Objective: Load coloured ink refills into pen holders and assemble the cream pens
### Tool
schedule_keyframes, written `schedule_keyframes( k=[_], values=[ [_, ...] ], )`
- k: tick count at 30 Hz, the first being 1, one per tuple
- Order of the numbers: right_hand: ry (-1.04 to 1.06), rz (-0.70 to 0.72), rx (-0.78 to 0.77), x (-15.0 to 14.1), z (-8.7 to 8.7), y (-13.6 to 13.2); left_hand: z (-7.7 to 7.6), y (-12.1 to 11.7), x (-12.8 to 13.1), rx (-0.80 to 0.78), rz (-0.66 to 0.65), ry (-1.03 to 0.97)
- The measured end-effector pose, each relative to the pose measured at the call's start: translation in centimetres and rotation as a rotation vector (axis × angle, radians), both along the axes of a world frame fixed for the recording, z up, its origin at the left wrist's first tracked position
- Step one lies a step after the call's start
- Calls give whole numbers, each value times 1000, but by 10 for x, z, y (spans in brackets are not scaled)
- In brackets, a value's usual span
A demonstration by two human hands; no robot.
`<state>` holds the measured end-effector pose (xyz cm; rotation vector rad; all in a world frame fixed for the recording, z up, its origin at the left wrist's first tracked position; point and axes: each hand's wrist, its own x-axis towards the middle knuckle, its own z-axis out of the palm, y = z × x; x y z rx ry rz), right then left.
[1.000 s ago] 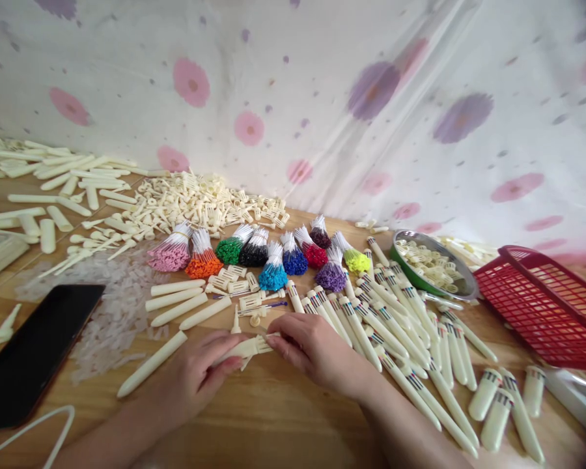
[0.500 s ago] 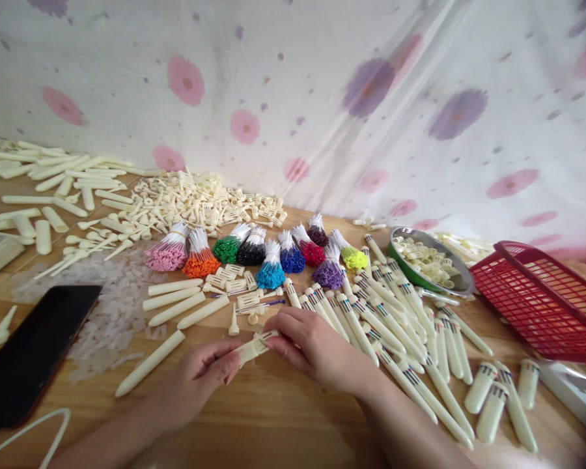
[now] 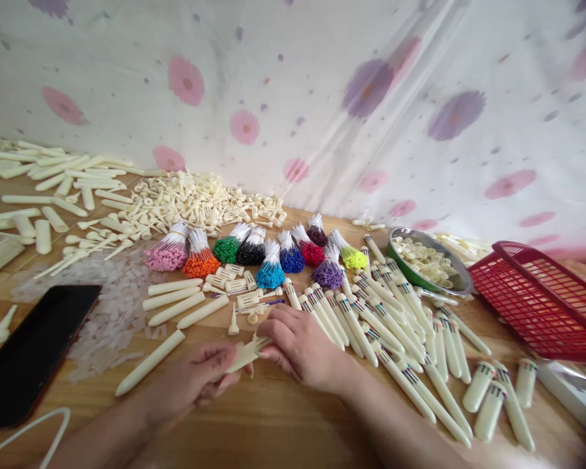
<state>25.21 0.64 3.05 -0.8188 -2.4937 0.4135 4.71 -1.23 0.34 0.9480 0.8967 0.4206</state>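
Between my hands is a cream pen barrel point(image 3: 244, 357), tilted up to the right. My left hand point(image 3: 209, 372) is closed round its lower end, thumb on top. The fingers of my right hand point(image 3: 297, 344) pinch its upper end and cover most of it, so the part there is hard to make out. Just beyond lie slotted cream pen pieces point(image 3: 249, 299), a thin purple-tipped refill point(image 3: 273, 302) and several loose cream barrels point(image 3: 176, 307). Refill bundles in many colours, such as the light blue bundle point(image 3: 270, 266), stand behind these.
Multicolour pens point(image 3: 390, 312) lie in a heap at right, near a metal bowl point(image 3: 461, 277) of slotted parts and a red plastic basket point(image 3: 532, 293). A black phone point(image 3: 39, 352) and clear plastic bits point(image 3: 107, 326) are at left. A pile of cream parts point(image 3: 190, 202) lies by the flowered sheet point(image 3: 293, 98).
Both hands have shifted slightly down. My right fingers have closed in over the slotted end, which showed before, and more of the smooth barrel shows now.
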Motion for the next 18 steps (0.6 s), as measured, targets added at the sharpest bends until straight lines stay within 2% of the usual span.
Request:
schedule_keyframes(
  k=[3, 7, 11, 14, 18],
  values=[
    [45, -45, -83, -2, -5, -1, 4, -2, 3, -297, -39, -134],
    [142, -58, -246, -1, -1, -3, 4, -5, 6, -441, -25, -256],
    [140, -28, -257, 0, 5, -3, 4, -8, 7, -476, -30, -277],
    [99, -32, -225, 0, 7, -3, 6, -8, 8, -425, -12, -250],
    [76, -46, -269, 1, 7, -2, 5, -9, 9, -340, -13, -211]
  ],
)
